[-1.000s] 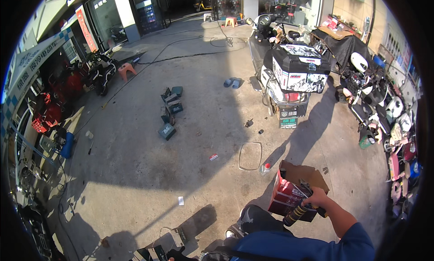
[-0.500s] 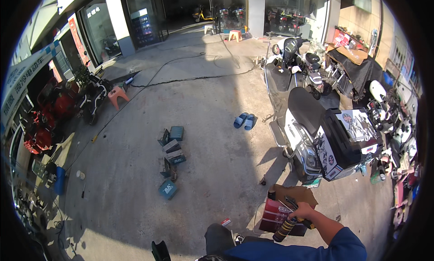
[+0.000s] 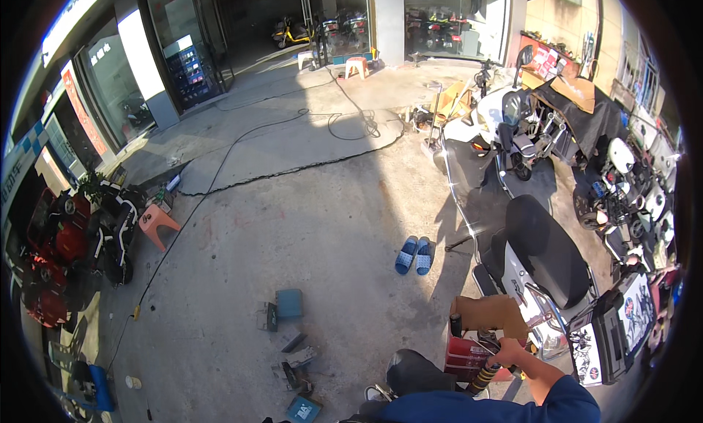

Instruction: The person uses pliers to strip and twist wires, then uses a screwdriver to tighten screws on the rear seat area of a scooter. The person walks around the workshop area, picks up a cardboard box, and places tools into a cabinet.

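Observation:
My right hand [image 3: 509, 352] is closed at the near edge of a red cardboard box [image 3: 466, 355], beside the scooter. The box's brown flaps stand up, and dark tools [image 3: 486, 340] show inside its opening. Just below my fingers a cylinder with black and yellow bands [image 3: 481, 381] slants across the box's near side; whether my fingers also hold it, I cannot tell. My left hand is out of view. A bent dark-clothed knee [image 3: 414, 372] shows at the lower middle.
A scooter [image 3: 545, 243] with a black top case [image 3: 611, 335] stands on the right. Blue slippers [image 3: 415, 256] lie ahead on the concrete. Teal cases [image 3: 289, 303] and dark metal parts [image 3: 299, 357] lie left of me. A pink stool [image 3: 157, 227] and a long cable [image 3: 183, 229] are further left.
The view has moved forward and tilted up. My right hand and the red box have come along together, nearer the slippers and the scooter's side.

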A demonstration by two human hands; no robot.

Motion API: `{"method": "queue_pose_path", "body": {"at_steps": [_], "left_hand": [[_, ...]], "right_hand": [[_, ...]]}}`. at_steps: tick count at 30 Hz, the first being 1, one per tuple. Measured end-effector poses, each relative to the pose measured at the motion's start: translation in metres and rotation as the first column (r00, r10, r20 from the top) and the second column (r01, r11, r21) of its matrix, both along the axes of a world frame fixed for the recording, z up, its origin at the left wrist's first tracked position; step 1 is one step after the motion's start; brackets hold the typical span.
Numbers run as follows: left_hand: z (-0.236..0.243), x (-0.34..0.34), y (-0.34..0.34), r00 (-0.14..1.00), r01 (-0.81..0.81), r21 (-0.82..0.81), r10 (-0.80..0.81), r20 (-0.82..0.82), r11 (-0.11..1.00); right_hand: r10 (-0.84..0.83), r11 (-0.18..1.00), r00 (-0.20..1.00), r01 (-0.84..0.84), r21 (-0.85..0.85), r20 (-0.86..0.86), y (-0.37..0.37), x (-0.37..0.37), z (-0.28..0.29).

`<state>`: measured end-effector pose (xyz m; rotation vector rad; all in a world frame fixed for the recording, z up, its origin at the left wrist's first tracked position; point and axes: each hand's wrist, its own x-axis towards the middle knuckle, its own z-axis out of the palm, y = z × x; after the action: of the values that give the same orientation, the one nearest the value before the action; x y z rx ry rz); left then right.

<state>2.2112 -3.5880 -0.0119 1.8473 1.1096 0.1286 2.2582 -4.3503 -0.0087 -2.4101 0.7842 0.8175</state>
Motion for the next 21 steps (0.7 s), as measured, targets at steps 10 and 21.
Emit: {"method": "queue_pose_path", "body": {"at_steps": [10,21], "left_hand": [[-0.008,0.462,-0.006,0.899,0.431,0.574,-0.385,-0.208,0.696],[0.023,0.902,-0.109,0.937,0.317,0.308,-0.246,-0.247,0.897]], "right_hand": [[-0.163,0.978,0.986,0.168,0.127,-0.044,-0.016,0.343,-0.026],[-0.331,0.928,0.919,0.358,0.101,-0.215,-0.07,0.678,-0.04]]}}
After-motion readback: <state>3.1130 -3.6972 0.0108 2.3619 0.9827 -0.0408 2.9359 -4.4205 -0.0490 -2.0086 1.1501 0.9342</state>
